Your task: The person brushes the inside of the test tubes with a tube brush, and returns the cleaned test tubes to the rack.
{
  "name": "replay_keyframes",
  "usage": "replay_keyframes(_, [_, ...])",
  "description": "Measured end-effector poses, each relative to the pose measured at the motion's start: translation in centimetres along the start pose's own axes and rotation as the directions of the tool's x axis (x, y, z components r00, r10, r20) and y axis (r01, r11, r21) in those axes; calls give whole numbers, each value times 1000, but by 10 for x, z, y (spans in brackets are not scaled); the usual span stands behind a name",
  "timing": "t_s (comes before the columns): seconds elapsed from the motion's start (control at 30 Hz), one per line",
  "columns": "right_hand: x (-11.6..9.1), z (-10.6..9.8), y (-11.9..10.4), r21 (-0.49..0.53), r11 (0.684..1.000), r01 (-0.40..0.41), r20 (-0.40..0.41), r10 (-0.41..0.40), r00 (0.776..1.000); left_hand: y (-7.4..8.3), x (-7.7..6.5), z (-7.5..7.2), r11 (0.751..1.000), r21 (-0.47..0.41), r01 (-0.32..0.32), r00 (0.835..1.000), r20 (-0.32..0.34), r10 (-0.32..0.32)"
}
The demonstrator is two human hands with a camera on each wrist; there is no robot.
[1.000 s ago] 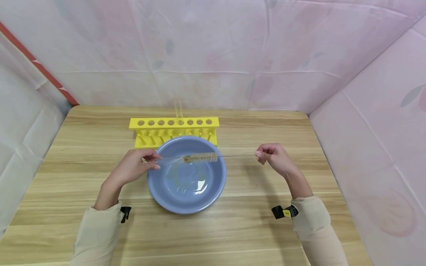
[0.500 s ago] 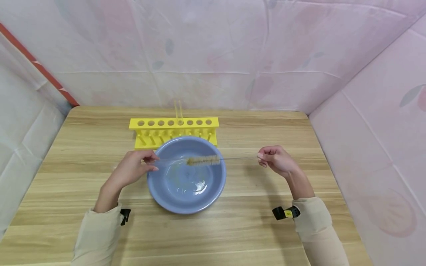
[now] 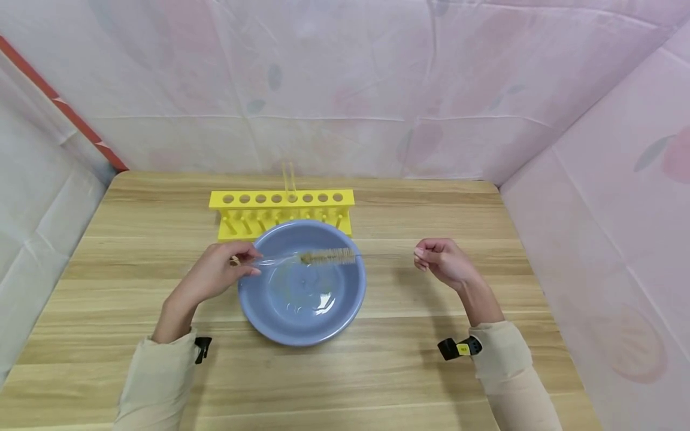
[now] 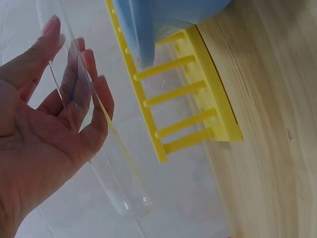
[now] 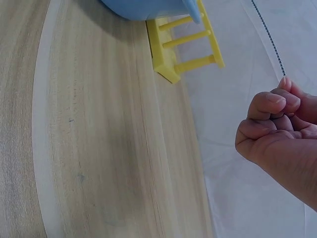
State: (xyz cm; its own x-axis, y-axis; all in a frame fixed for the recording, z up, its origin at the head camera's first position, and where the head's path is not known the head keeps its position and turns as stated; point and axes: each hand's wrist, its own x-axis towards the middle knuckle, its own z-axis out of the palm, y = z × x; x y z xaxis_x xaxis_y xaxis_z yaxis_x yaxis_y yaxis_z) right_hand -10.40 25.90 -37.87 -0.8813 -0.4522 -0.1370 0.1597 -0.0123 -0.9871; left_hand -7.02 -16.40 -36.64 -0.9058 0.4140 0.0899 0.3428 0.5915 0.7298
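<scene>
My left hand (image 3: 218, 270) pinches a clear glass test tube (image 4: 113, 181) between thumb and fingers, its rounded closed end sticking out past the palm in the left wrist view. The tube lies nearly level over the blue basin (image 3: 302, 335), mouth to the right. A test tube brush (image 3: 330, 256) with tan bristles is in line with the tube, its tuft tip right at the mouth. Thumb and fingertips of my right hand (image 3: 446, 261) pinch the end of the brush's thin twisted wire handle (image 5: 270, 39). Most of the bristles show outside the tube.
A yellow test tube rack (image 3: 215, 199) stands behind the basin, partly hidden by it. One clear test tube (image 3: 289, 179) stands upright in it. Shallow water glints in the basin. The wooden table (image 3: 377, 371) is enclosed by pale patterned cloth walls (image 3: 345, 90).
The brush slid slightly right, out from the tube, then slightly back left with my right hand. My left hand and the tube barely moved; basin and rack stayed put.
</scene>
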Motion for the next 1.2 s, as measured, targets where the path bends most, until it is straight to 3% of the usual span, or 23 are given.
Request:
replay_keyframes(0.2, [6,10,-5,-45,998,-34,-10,34,999,4,3,3,1000,18,-12,1000,12,11])
replay_keyframes(0.6, [17,21,-17,-151,987,-61,-43,56,998,5,6,5,999,41,19,999,-40,-17])
replay_keyframes(0.97, [32,45,-18,-161,986,-37,-73,25,997,22,13,6,997,31,67,994,-86,-64])
replay_keyframes(1.2, [41,64,-13,-222,974,-50,-63,37,997,34,19,13,995,25,97,993,-63,-95])
